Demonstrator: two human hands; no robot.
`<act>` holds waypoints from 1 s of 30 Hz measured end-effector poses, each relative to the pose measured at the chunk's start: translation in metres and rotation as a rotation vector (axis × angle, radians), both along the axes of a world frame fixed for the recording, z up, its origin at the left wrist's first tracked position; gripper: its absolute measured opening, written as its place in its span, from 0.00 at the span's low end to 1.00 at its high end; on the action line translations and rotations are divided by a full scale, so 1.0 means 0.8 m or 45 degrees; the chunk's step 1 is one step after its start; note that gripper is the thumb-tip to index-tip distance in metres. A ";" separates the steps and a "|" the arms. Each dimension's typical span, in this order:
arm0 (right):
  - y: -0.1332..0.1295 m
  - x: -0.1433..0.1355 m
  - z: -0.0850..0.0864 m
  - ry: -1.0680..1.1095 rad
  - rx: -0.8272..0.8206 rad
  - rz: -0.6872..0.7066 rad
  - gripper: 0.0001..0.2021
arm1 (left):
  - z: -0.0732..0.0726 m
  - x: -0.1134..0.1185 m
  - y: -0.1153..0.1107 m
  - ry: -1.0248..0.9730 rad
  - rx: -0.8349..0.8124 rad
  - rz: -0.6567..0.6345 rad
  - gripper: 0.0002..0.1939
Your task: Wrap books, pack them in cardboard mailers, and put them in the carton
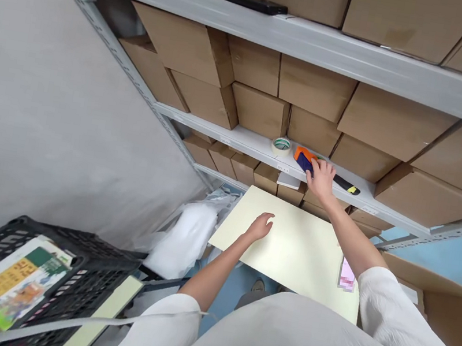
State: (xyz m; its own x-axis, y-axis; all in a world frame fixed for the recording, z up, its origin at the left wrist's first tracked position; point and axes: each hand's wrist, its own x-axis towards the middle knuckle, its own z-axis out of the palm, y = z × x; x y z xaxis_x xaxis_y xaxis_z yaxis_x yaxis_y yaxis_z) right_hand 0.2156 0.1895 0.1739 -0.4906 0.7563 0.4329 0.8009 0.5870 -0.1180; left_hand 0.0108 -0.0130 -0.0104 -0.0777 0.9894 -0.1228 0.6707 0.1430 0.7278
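My right hand (pixel 322 178) reaches to the middle shelf, its fingers curled over the near end of an orange and dark-blue object (pixel 304 156) whose kind I cannot make out. Close beside that hand lies a black utility knife (pixel 344 184) with a yellow end, partly hidden by the hand. A roll of pale tape (pixel 281 146) rests on the shelf to the left. My left hand (pixel 260 226) is above a pale yellow board (pixel 294 244), fingers loosely bent and apart, with nothing in it.
Cardboard boxes (pixel 315 87) fill the metal shelves (pixel 236 139). A black phone-like object (pixel 247 0) lies on the upper shelf edge. At lower left, a black crate (pixel 96 251) carries a printed booklet (pixel 16 282). White plastic wrap (pixel 185 239) and an open carton (pixel 449 316) flank the board.
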 end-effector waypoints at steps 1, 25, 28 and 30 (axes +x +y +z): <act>-0.007 0.000 -0.002 0.015 0.006 0.054 0.28 | 0.002 -0.001 -0.003 0.011 0.011 0.016 0.22; -0.370 -0.332 -0.093 -0.221 -0.300 1.230 0.20 | 0.062 -0.187 -0.398 0.192 0.188 0.902 0.22; -0.438 -0.383 -0.095 -0.276 -0.292 1.313 0.20 | 0.068 -0.220 -0.472 0.195 0.204 0.985 0.22; -0.480 -0.414 -0.094 -0.310 -0.287 1.371 0.20 | 0.071 -0.241 -0.518 0.196 0.215 1.050 0.22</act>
